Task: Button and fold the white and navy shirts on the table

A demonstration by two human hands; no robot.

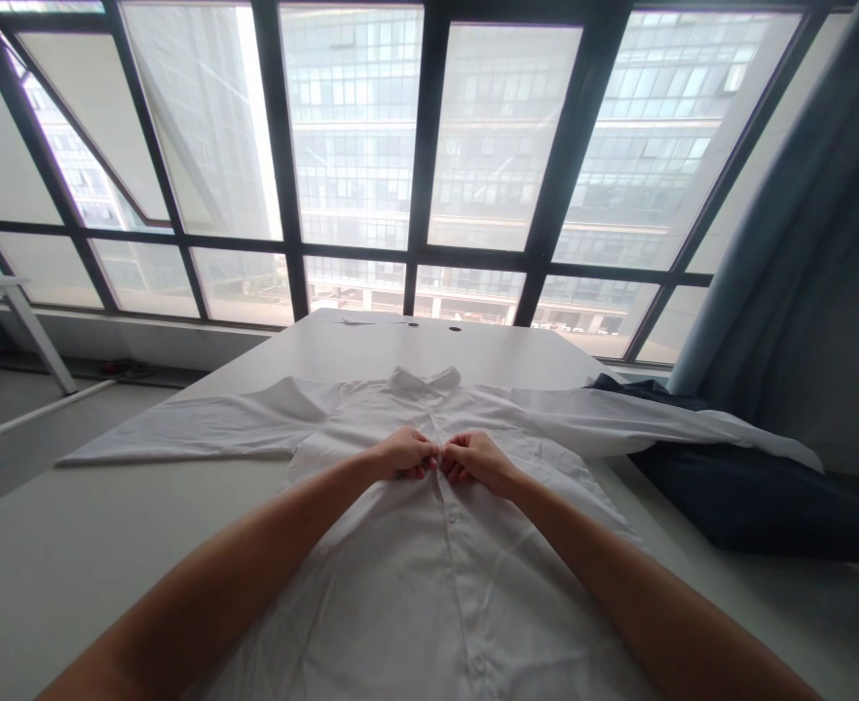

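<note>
A white long-sleeved shirt (378, 584) lies front up on the table, its collar at the far end and its sleeves spread to both sides. My left hand (406, 454) pinches the left edge of the front opening at chest height. Close beside it, my right hand (473, 460) pinches the other edge, the fingertips of both hands nearly touching. Whatever button lies between the fingers is hidden. Below the hands, the button placket (459, 565) runs down toward me with small buttons showing on it.
Dark folded clothing (751, 497) lies at the right, partly under the shirt's right sleeve. The white table (50, 555) has two dark round holes near its far end. Large windows stand behind, with a blue-grey curtain (758, 253) at the right. Another white table (31, 321) is at the left.
</note>
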